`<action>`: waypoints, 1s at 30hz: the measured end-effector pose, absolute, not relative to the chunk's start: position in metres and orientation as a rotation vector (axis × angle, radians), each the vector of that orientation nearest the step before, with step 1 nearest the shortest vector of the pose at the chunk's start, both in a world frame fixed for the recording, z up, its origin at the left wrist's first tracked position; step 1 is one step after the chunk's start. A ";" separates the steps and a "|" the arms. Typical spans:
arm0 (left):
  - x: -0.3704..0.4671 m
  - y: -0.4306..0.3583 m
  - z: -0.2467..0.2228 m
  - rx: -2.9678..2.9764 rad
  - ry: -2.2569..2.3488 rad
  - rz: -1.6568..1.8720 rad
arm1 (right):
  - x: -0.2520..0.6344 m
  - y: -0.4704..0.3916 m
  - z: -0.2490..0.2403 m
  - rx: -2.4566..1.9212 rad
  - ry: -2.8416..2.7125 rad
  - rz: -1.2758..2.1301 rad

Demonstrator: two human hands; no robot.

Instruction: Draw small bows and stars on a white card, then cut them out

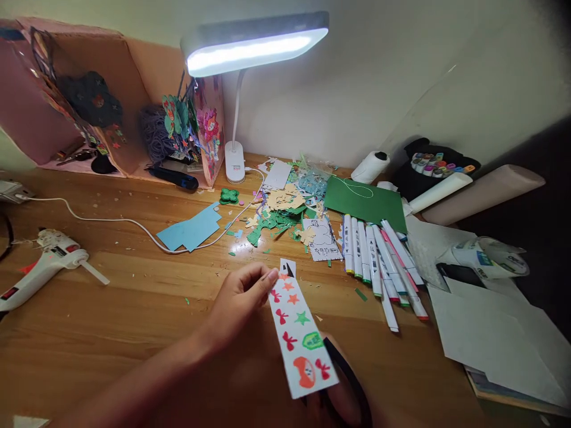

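Observation:
My left hand (244,295) pinches the top edge of a white paper strip (294,330) between thumb and fingers. Coloured drawings cover the strip: red bows, orange and green stars, a green shape and an orange figure. My right hand (342,399), low in the view and partly hidden by the strip, grips black-handled scissors (357,383). Their blades run behind the paper, and a dark tip shows at its top end, close to my left thumb. Whether the blades touch the paper there I cannot tell.
Paper scraps (281,214), a blue sheet (191,229) and a green sheet (366,202) lie beyond my hands. Several markers (379,261) are on the right, a hot glue gun (49,264) on the left. A lit lamp (259,47) hangs above a pink box (129,107).

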State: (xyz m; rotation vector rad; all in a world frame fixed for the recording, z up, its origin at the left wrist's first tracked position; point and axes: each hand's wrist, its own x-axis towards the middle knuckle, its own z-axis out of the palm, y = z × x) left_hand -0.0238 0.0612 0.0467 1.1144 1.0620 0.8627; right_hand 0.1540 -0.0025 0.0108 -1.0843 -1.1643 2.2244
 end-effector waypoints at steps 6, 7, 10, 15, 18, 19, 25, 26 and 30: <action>-0.030 0.068 0.049 1.211 1.130 0.930 | 0.144 -0.015 0.006 -1.127 -1.008 2.018; -0.031 0.069 0.049 1.217 1.144 0.935 | 0.143 -0.015 0.007 -1.120 -1.005 2.022; -0.033 0.070 0.048 1.260 1.211 0.934 | 0.143 -0.012 0.014 -1.135 -1.053 2.043; -0.040 0.074 0.051 1.580 1.314 0.891 | 0.151 -0.012 0.020 -1.157 -1.146 2.069; -0.046 0.078 0.055 1.728 1.297 0.867 | 0.155 -0.014 0.013 -1.088 -1.147 2.085; -0.047 0.079 0.055 1.755 1.280 0.864 | 0.155 -0.014 0.010 -1.076 -1.157 2.094; -0.054 0.084 0.055 1.802 1.182 0.828 | 0.157 -0.011 0.007 -1.066 -1.177 2.137; -0.054 0.085 0.056 1.794 1.181 0.820 | 0.157 -0.011 0.009 -1.068 -1.180 2.139; -0.056 0.088 0.058 1.754 1.177 0.783 | 0.158 -0.010 0.019 -1.108 -1.219 2.142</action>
